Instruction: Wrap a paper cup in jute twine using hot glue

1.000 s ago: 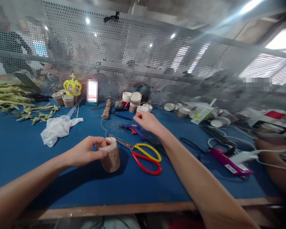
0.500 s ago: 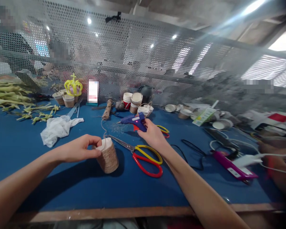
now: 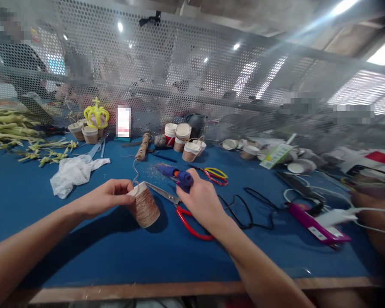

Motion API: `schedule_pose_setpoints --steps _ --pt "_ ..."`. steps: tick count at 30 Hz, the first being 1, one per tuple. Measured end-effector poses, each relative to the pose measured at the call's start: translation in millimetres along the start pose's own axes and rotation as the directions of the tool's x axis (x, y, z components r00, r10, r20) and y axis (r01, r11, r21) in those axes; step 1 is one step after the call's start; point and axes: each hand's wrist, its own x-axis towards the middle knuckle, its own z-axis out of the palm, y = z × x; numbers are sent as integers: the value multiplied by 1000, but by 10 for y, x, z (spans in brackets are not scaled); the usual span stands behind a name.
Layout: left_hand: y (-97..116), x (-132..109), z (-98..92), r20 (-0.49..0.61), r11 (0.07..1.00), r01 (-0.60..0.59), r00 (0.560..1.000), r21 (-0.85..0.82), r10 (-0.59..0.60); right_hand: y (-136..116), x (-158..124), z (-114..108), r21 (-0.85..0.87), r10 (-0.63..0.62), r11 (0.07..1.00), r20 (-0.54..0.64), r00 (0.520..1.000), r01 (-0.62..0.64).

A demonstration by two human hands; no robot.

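My left hand [image 3: 114, 197] pinches the white rim of a paper cup [image 3: 145, 208] wrapped in brown twine, tilted above the blue table. From its rim a loose strand runs back to a bundle of twine [image 3: 143, 146]. A blue hot glue gun [image 3: 183, 179] is gripped in my right hand [image 3: 201, 197], its nozzle pointing up and to the left. Partly under that hand lie large scissors [image 3: 192, 224] with a red handle loop showing, blades toward the cup. Behind the glue gun rests a second pair of scissors [image 3: 216, 174] with yellow and red handles.
Crumpled white plastic [image 3: 71, 175] lies at left, near green plant strips [image 3: 14, 124]. Several cups [image 3: 182, 139] stand along the back, with a phone [image 3: 123, 121] and a yellow crown [image 3: 96, 116]. A purple power strip [image 3: 317, 226] and black cord [image 3: 252, 220] lie at right.
My right hand has brought the glue gun nearer and slightly lower, turning it, and now covers the yellow loop of the large scissors. The cup is tilted more.
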Motion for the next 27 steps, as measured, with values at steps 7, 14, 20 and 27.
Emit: schedule_pose_setpoints --steps 7,14,20,27 --pt "-98 49 -17 -127 995 57 990 -80 -67 -35 2 9 98 3 995 56 998 -8" --pt "26 169 -245 -189 726 162 981 668 -46 -26 25 -32 487 117 836 291 950 -253" --pt "256 638 -934 -535 272 502 843 821 56 3 24 59 615 72 750 288 955 -242" --pt "-16 965 -1399 -684 259 664 729 701 -16 50 12 84 453 14 888 157 987 -85"
